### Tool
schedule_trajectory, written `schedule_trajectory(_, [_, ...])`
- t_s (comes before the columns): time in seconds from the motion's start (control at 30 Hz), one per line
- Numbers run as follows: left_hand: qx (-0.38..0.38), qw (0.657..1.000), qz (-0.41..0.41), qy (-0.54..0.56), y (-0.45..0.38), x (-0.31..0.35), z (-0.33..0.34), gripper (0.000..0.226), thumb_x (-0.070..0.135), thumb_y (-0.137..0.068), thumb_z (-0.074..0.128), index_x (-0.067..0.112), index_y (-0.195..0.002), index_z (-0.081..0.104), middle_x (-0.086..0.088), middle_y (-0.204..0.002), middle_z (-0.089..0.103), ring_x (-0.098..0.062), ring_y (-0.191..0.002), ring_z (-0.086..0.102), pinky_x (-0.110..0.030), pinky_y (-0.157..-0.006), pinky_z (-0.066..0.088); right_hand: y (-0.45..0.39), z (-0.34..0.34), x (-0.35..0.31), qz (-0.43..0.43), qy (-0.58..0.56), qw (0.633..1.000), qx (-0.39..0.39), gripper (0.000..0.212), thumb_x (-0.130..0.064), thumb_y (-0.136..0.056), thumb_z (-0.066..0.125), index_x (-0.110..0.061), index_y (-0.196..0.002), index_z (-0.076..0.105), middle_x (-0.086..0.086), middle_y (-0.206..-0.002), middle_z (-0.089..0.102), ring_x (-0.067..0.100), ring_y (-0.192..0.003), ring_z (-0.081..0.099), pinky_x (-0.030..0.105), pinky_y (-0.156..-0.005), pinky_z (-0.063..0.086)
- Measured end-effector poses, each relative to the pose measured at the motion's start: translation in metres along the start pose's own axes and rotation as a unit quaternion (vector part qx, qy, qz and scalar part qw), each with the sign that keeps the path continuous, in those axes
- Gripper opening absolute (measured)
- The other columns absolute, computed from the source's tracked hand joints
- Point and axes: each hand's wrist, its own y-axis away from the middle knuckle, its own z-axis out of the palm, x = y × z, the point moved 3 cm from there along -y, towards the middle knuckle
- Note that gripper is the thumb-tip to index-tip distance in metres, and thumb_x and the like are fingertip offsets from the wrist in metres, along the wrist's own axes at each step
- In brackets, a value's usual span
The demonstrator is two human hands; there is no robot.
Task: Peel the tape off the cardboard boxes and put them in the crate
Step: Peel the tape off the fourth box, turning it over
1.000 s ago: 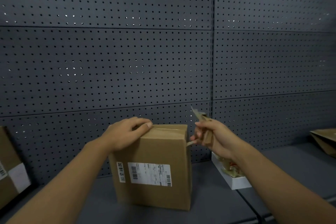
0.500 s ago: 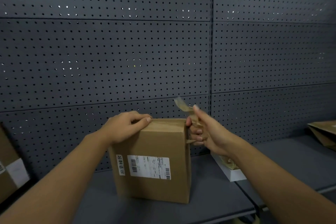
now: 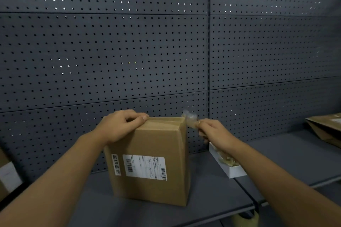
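Observation:
A brown cardboard box (image 3: 153, 164) with a white shipping label stands upright on the grey shelf (image 3: 203, 206). My left hand (image 3: 118, 127) grips its top left edge, thumb lying along the top. Just off the box's top right corner, my right hand (image 3: 212, 132) pinches a crumpled strip of clear tape (image 3: 190, 119). The tape's end is blurred, and I cannot tell whether it still sticks to the box. No crate is in view.
A small white tray (image 3: 228, 170) holding crumpled tape scraps sits on the shelf behind my right forearm. Another cardboard box (image 3: 7, 173) shows at the left edge, and a flattened brown one (image 3: 324, 129) lies at the far right. Dark pegboard (image 3: 129, 51) backs the shelf.
My right hand went in against the box's top right corner and has now come away to the right with the tape strip. The left hand stays on the box top.

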Motion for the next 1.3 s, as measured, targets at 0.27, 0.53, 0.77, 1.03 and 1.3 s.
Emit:
schedule_trajectory(0.27, [0.004,1.0,-0.002,0.001,-0.001,0.002,0.003,0.066,0.094,-0.081,0.023,0.063,-0.124,0.062,0.038,-0.125,0.057,0.0,-0.12,0.052,-0.042,-0.097,0.043,-0.006,-0.03,0.049,0.049,-0.004,0.976,0.21,0.021,-0.018,-0.098,0.069,-0.004,-0.103,0.055,0.009,-0.082,0.057,0.022,-0.069,0.054,0.027,-0.057,0.046])
schedule_trajectory(0.53, [0.009,0.999,0.019,-0.043,-0.004,0.001,0.004,0.082,0.095,-0.079,0.017,0.052,-0.128,0.066,0.032,-0.121,0.051,0.0,-0.115,0.04,-0.037,-0.098,0.027,-0.004,-0.05,0.127,0.153,0.266,0.922,0.235,0.006,-0.018,-0.098,0.064,-0.013,-0.095,0.063,0.009,-0.11,0.052,0.03,-0.107,0.043,0.037,-0.091,0.04])
schedule_trajectory(0.77, [0.013,0.999,0.006,-0.03,-0.005,0.001,0.004,0.078,0.097,-0.076,0.019,0.058,-0.124,0.066,0.035,-0.116,0.053,0.011,-0.112,0.038,-0.036,-0.089,0.031,-0.015,-0.038,0.136,0.16,0.507,0.845,0.05,0.028,-0.036,-0.102,0.05,-0.017,-0.112,0.069,0.005,-0.128,0.054,0.029,-0.125,0.042,0.038,-0.105,0.036])
schedule_trajectory(1.03, [0.021,1.0,0.003,-0.021,-0.004,0.003,0.004,0.08,0.099,-0.074,0.019,0.058,-0.123,0.067,0.036,-0.112,0.052,0.01,-0.11,0.039,-0.036,-0.087,0.031,-0.014,-0.032,0.133,0.129,0.557,0.82,0.033,0.034,-0.036,-0.103,0.044,-0.015,-0.123,0.063,0.004,-0.127,0.061,0.026,-0.125,0.043,0.036,-0.103,0.036])
schedule_trajectory(1.3, [0.021,1.0,0.011,-0.018,-0.002,0.006,0.003,0.071,0.096,-0.078,0.02,0.061,-0.121,0.064,0.035,-0.114,0.054,0.011,-0.109,0.041,-0.032,-0.084,0.032,-0.008,-0.041,0.118,0.069,0.55,0.812,0.181,0.035,-0.048,-0.092,0.046,-0.025,-0.108,0.068,-0.002,-0.116,0.064,0.027,-0.124,0.042,0.043,-0.095,0.025])
